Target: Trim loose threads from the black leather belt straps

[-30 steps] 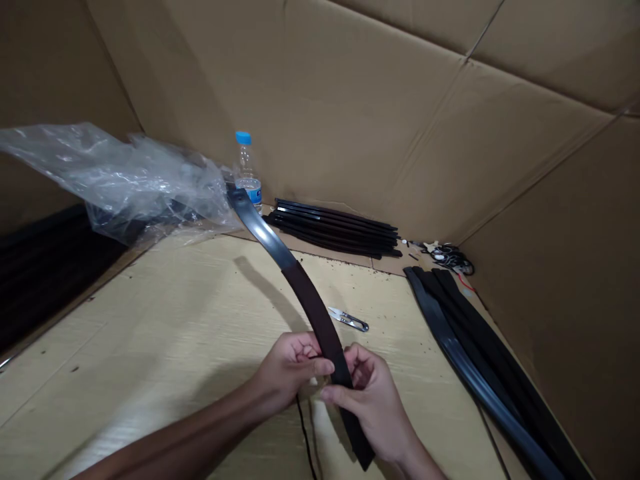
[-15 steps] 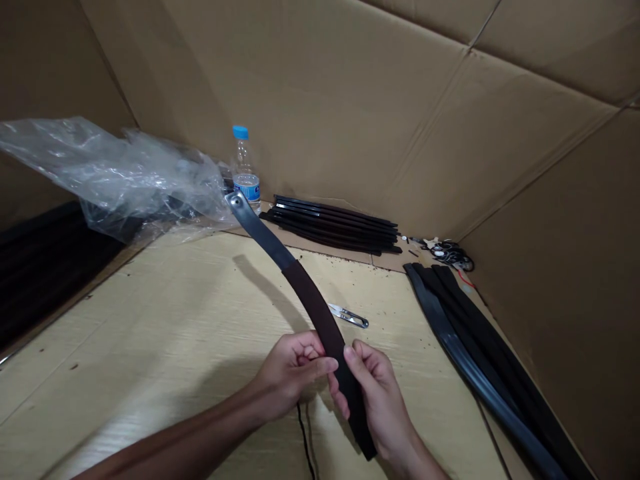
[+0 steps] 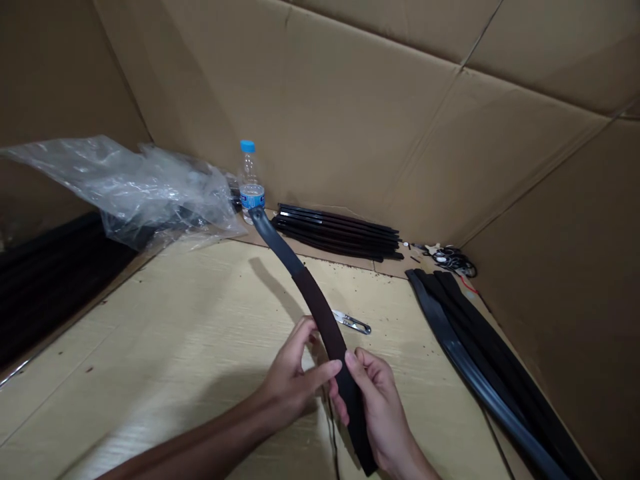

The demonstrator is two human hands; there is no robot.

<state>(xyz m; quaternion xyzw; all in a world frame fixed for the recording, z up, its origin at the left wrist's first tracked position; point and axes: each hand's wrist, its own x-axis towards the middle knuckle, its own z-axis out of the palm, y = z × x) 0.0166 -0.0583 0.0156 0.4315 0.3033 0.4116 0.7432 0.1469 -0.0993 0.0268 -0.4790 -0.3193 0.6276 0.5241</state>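
A long curved black strip (image 3: 277, 245) slants across the middle, its far end smooth and glossy with a hole in it. A dark brown fabric sleeve (image 3: 320, 303) covers its near part, darkening to black at the bottom. My right hand (image 3: 383, 400) grips the sleeved part from the right, thumb on top. On the other side my left hand (image 3: 300, 373) pinches it lightly, thumb against the edge and some fingers passing underneath. A thin black cord (image 3: 332, 427) hangs below the strip. Small thread snips (image 3: 353, 323) lie on the table just beyond the hands.
Similar dark strips are stacked at the back (image 3: 340, 233); longer black strips (image 3: 465, 353) lie along the right. A water bottle (image 3: 253, 197) and crumpled clear plastic (image 3: 165, 193) stand back left, above more dark pieces (image 3: 55, 273). Tangled cords (image 3: 453, 259) lie in the far corner against cardboard walls (image 3: 370, 127).
My left hand's fingers have loosened and spread a little on the strip. The strip's far end appears slightly lower and farther right; the whole view has shifted a bit.
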